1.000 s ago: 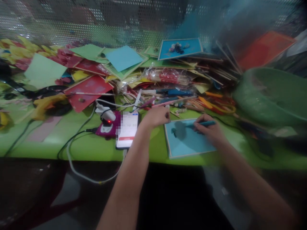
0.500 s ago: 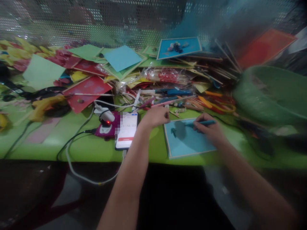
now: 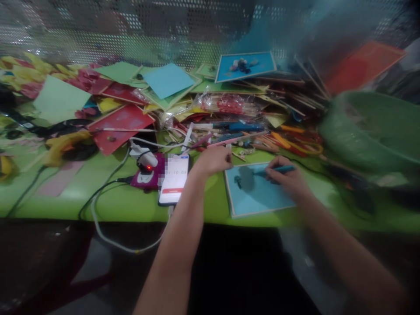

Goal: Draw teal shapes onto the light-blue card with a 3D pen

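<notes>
Right hand [image 3: 285, 176] grips teal pen [image 3: 286, 168] over light-blue framed board [image 3: 262, 200] on green tabletop [image 3: 213, 212].
Left hand [image 3: 216, 159] at board's upper-left corner, fingers curled, can't tell if holding anything; left of board, white-screened phone [image 3: 175, 180], edge overlapped by left forearm, and purple power strip [image 3: 159, 169]; behind board, orange-handled scissors [image 3: 300, 145]; right of it, green plastic basin [image 3: 374, 135].

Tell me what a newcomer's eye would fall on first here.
Probably the bright phone screen beside the left forearm, next to a purple power strip with a glowing red light. Then likely the right hand, holding a teal pen over a light-blue board. The big green basin stands out at the far right.
</notes>
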Motion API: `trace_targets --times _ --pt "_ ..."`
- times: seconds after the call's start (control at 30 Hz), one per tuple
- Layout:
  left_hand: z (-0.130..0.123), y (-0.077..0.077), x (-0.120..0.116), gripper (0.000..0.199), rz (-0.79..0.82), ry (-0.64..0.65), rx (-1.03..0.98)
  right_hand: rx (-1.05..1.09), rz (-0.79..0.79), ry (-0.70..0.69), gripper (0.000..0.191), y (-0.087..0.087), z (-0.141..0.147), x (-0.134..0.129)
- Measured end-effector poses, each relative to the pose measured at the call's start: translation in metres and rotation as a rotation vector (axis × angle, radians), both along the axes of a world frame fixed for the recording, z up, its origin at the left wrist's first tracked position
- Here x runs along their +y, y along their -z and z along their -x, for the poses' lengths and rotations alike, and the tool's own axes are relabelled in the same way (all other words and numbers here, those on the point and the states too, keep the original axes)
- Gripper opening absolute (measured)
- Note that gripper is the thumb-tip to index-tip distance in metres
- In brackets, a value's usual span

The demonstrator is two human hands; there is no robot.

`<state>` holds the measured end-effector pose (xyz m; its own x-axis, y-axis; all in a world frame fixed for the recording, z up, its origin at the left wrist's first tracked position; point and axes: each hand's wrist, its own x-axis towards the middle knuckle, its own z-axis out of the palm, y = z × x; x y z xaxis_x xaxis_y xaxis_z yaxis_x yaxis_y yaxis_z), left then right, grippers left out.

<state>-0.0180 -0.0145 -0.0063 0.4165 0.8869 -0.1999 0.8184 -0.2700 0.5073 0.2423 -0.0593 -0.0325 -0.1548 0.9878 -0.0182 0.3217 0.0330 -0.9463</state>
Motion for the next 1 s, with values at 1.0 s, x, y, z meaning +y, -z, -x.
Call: trace_targets --times 1.0 --pt "0.0001 0.0027 0.0013 0.011 -0.007 -0.005 0.018 -0.018 -0.01 0.005 0.028 0.0047 -0.0033 0.0014"
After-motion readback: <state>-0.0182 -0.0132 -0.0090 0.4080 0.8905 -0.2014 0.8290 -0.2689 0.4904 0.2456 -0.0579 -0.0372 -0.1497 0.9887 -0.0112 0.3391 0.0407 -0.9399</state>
